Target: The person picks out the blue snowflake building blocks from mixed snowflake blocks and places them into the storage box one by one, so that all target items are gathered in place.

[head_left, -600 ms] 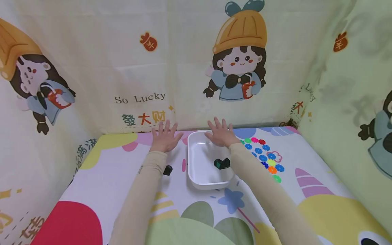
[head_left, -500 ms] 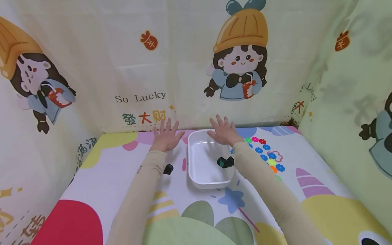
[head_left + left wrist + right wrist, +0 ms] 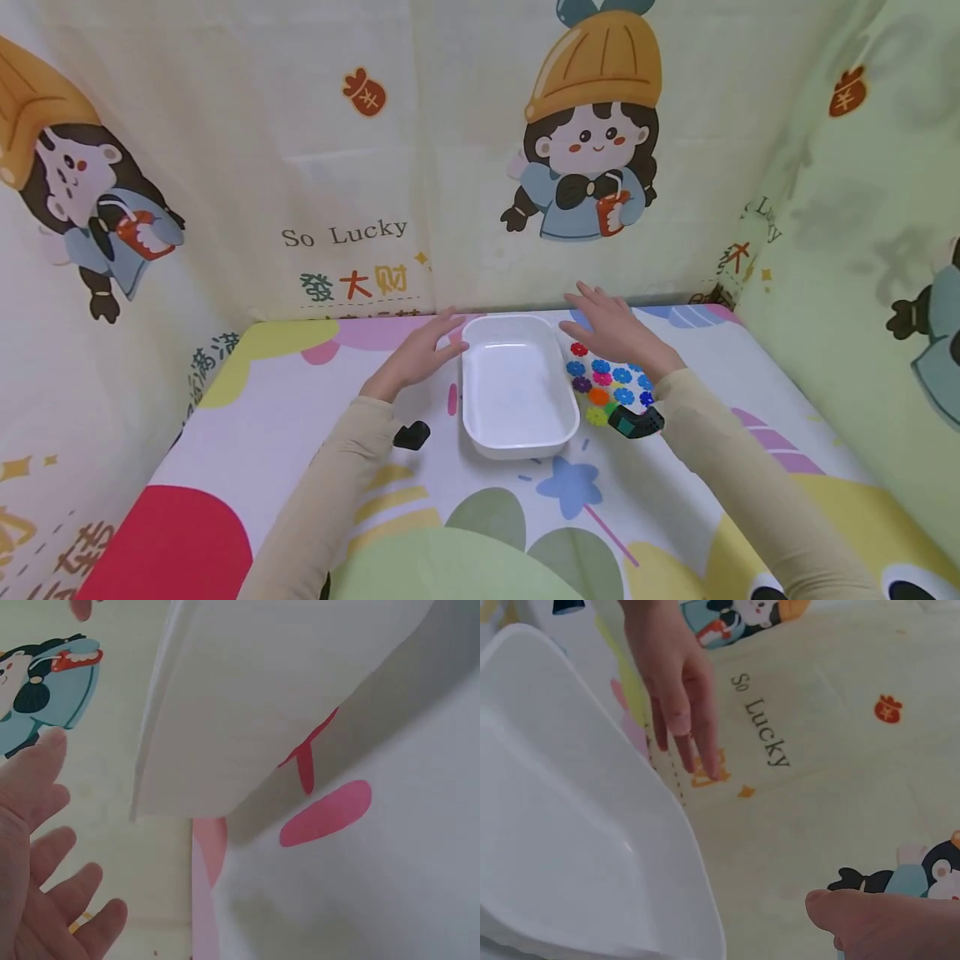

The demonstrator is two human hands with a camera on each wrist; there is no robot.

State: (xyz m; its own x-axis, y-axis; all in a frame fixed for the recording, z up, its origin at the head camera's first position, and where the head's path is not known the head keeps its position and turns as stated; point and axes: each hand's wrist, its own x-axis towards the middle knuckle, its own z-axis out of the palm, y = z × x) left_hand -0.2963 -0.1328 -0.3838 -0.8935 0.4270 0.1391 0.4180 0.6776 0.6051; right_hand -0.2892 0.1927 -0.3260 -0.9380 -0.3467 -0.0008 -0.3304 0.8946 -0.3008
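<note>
Head view: your white tray sits on the far part of the tabletop, with its back rim close to the tabletop's edge at twelve o'clock. Past that edge the cloth wall goes up, so there is little room that way. Your left hand is between nine and ten o'clock from the tray, and your right hand is at two o'clock. Both hands are wide, with fingers stretched out. Your wrist views show a gap from each thumb to the tray. Bright flower pieces lie just beside the tray at three o'clock, so that side is crowded. You get more room toward six o'clock, between your left sleeve and right sleeve, and toward eight o'clock past the left sleeve.
</note>
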